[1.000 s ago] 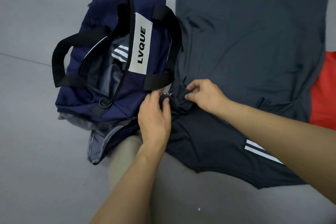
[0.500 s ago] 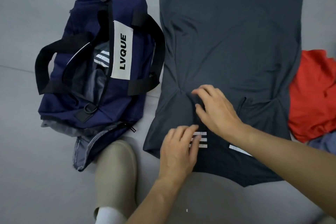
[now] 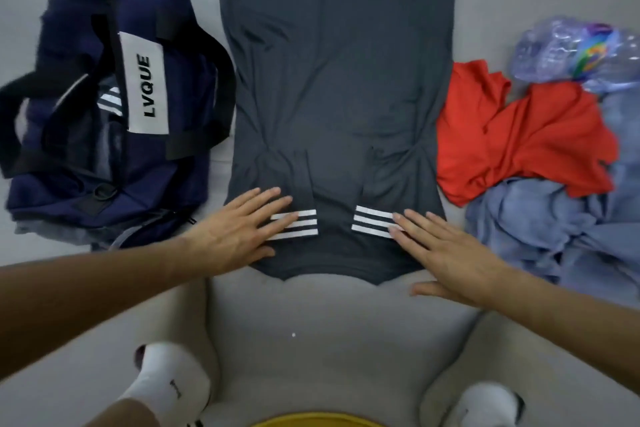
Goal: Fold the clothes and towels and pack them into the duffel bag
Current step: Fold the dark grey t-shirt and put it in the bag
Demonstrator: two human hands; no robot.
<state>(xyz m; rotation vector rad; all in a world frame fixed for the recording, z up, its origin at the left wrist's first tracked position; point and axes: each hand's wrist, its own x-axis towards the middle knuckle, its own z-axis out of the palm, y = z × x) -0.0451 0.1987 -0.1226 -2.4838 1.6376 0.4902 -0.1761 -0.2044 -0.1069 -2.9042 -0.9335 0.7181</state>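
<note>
A dark grey T-shirt [image 3: 339,80] lies flat on the floor in the middle, both sleeves folded inward so their white stripes face each other near its lower end. My left hand [image 3: 239,229] presses flat on the left folded sleeve, fingers straight. My right hand [image 3: 446,250] lies flat on the right folded sleeve and shirt edge. A navy duffel bag [image 3: 104,107] with a white LVQUE label sits open to the left, a striped dark garment inside it.
A crumpled red garment [image 3: 519,135] and a light blue towel or cloth [image 3: 561,225] lie in a heap to the right. A clear plastic package [image 3: 575,48] rests behind them. My knees and white socks [image 3: 166,378] are at the bottom.
The left sleeve got folded inward and laid down. Both hands moved apart and now press flat on the two sleeves. The view shifted right, showing the pile.
</note>
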